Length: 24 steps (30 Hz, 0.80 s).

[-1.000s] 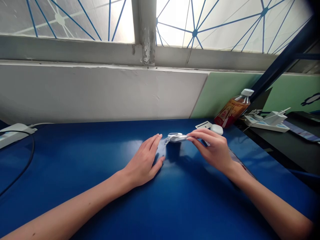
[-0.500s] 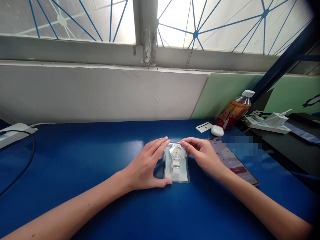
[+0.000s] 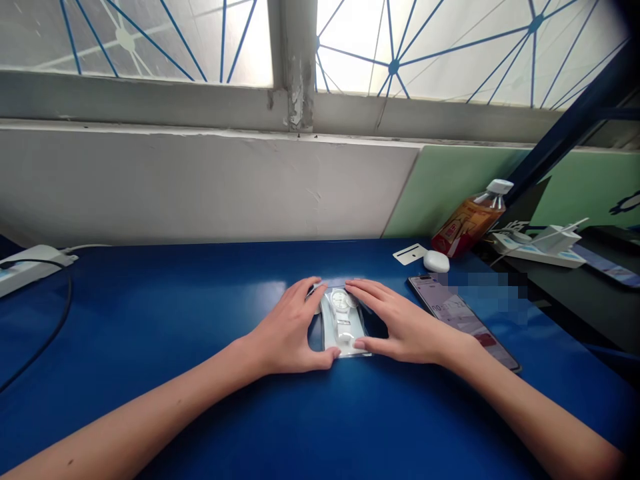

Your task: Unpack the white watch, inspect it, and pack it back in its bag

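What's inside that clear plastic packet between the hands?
A white watch lies inside the clear packet, face up, its strap running toward the person. The left hand and right hand cover the packet's side edges, so anything tucked there is hidden.

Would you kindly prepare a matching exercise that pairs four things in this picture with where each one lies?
Things:
1. watch packet
2. phone
3. bottle
4. power strip

Places:
A. leaning at the table's far right corner
B. flat between the left hand and right hand
C. at the table's left edge
D. flat, just right of the right hand

Pairs: 1-B, 2-D, 3-A, 4-C
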Each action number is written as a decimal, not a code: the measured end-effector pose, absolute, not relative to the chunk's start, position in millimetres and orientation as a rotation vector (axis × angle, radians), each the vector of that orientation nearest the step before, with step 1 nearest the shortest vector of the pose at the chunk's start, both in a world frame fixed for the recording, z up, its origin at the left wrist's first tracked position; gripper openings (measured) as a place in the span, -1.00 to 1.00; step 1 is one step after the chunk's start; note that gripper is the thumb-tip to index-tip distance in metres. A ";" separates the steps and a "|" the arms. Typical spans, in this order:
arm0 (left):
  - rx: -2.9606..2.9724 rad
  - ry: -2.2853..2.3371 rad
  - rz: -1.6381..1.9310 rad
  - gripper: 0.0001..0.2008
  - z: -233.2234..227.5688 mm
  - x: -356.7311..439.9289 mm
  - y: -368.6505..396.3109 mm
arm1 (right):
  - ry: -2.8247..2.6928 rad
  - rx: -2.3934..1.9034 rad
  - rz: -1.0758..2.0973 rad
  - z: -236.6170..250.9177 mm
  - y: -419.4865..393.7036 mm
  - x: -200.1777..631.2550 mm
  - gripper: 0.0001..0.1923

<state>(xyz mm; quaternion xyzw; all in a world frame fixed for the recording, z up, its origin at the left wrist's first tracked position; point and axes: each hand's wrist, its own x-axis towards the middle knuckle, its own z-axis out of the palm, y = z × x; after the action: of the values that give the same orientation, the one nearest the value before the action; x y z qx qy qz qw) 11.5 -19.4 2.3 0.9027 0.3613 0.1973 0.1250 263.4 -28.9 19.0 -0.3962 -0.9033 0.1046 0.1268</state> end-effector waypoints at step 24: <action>2.668 0.937 0.496 -0.06 2.0 -0.3 -4.8 | -2.657 -1.323 0.336 16.6 -27.2 270.1 0.11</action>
<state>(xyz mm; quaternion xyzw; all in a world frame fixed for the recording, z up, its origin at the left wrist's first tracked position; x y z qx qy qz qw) -0.3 -4.8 2.0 0.9208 0.3234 0.1713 0.1350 270.1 -27.2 16.6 -0.4415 -0.8868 0.1122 0.0775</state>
